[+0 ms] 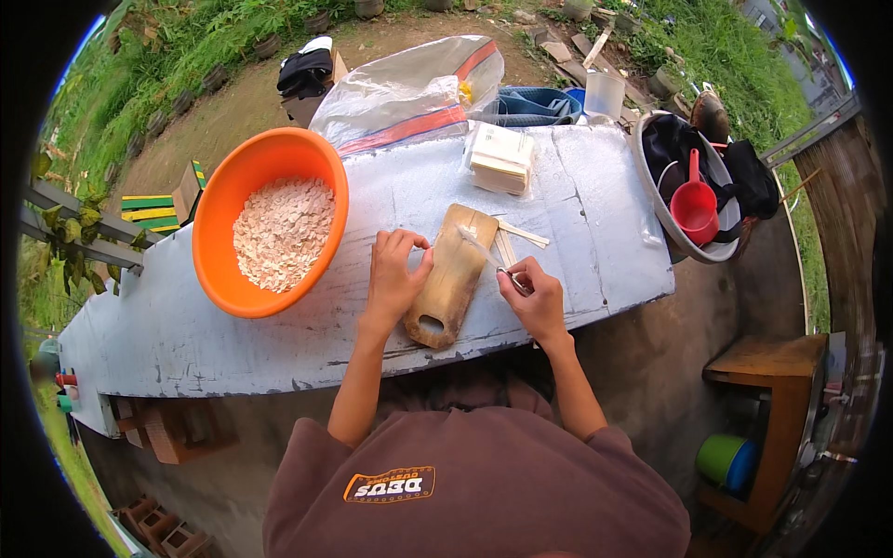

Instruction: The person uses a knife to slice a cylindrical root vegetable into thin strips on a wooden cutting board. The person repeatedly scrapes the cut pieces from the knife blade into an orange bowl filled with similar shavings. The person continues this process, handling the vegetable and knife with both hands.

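Note:
A small knife (481, 246) is gripped in my right hand (536, 296), its blade slanting over the far part of a worn wooden cutting board (450, 279). My left hand (399, 272) hovers at the board's left edge, thumb and forefinger curled close together; whether a small piece sits between them cannot be made out. Pale, flat strips (524, 234) lie beside the board at its far right. A few small pale bits (474, 227) rest on the board near the blade. To the left, an orange plastic basin (216, 230) holds a heap of pale small flakes (284, 234).
A plastic packet of stacked pale sheets (501, 159) lies beyond the board on the silver-grey table (279, 356). Behind it is a large clear plastic bag (411, 84). At the right end stands a grey tub (652, 188) with a red dipper (694, 206) and black cloth.

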### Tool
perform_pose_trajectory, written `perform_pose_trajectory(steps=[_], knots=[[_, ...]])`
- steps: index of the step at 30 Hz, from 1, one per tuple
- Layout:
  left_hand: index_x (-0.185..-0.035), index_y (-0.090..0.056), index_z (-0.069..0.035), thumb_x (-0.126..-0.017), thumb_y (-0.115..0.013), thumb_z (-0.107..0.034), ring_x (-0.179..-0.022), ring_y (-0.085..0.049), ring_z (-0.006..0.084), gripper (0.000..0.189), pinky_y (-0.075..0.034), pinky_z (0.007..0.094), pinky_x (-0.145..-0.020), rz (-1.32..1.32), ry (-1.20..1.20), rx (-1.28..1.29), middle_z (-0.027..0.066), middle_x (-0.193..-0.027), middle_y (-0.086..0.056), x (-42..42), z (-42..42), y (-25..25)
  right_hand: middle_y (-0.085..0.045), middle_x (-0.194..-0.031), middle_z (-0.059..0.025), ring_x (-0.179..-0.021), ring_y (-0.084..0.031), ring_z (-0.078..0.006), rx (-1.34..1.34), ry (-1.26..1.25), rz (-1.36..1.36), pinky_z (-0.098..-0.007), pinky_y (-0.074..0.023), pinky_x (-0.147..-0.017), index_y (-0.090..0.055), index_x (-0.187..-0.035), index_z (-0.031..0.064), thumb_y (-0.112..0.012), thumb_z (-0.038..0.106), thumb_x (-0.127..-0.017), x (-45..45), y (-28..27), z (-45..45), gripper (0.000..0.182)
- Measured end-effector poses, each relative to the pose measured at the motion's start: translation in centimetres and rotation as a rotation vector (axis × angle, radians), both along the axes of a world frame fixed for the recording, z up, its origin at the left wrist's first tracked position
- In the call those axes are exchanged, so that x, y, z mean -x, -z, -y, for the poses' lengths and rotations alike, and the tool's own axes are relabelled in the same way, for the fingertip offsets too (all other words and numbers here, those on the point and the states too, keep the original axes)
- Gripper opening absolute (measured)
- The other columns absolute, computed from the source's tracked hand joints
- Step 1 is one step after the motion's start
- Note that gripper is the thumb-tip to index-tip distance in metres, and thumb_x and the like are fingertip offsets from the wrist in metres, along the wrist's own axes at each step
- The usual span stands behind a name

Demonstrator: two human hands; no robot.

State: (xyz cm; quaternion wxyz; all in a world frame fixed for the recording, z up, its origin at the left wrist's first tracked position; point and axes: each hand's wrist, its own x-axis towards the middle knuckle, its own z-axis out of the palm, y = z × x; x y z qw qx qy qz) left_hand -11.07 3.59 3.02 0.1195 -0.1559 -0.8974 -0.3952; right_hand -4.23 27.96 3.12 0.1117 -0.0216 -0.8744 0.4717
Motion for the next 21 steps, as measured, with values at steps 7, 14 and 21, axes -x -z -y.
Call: perform_pose_trajectory(steps=[7,14,21], knots=[[-0.114,-0.069,-0.008,-0.087,-0.076,-0.020,-0.116,-0.051,0.0319,0.031,-0.043,0.0439,-0.103,0.008,0.073,0.087,0.0114,-0.123,-0.061,0.8,-4.1,0.0,-0.056,-0.057,0.0001,-0.053,-0.044,-0.0056,0.059,0.196,0.138,-0.0295,-0.0327,-0.050,-0.070,-0.113,0.0036,-0.077,0.022,-0.095,0.8,-0.7,-2.0,0.027],[-0.145,-0.054,-0.011,-0.075,-0.085,-0.033,-0.136,-0.039,0.0412,0.080,-0.036,0.0541,-0.113,0.025,0.014,0.219,0.0198,-0.151,-0.043,-4.7,-5.1,0.6,-0.075,-0.080,-0.0149,-0.075,-0.073,-0.0360,-0.278,0.394,0.140,-0.0468,-0.0546,-0.070,-0.074,-0.118,0.0112,-0.075,0.031,-0.090,3.5,1.2,-4.1,0.034],[-0.144,-0.054,-0.008,-0.071,-0.084,-0.026,-0.138,-0.039,0.0431,0.081,-0.036,0.0545,-0.117,0.034,-0.005,0.129,0.0209,-0.153,-0.045,-3.9,-4.8,2.2,-0.076,-0.084,-0.0149,-0.082,-0.074,-0.0385,-0.310,0.420,0.191,-0.0490,-0.0557,-0.073,-0.076,-0.112,0.0144,-0.073,0.033,-0.092,3.7,1.5,-3.8,0.028]])
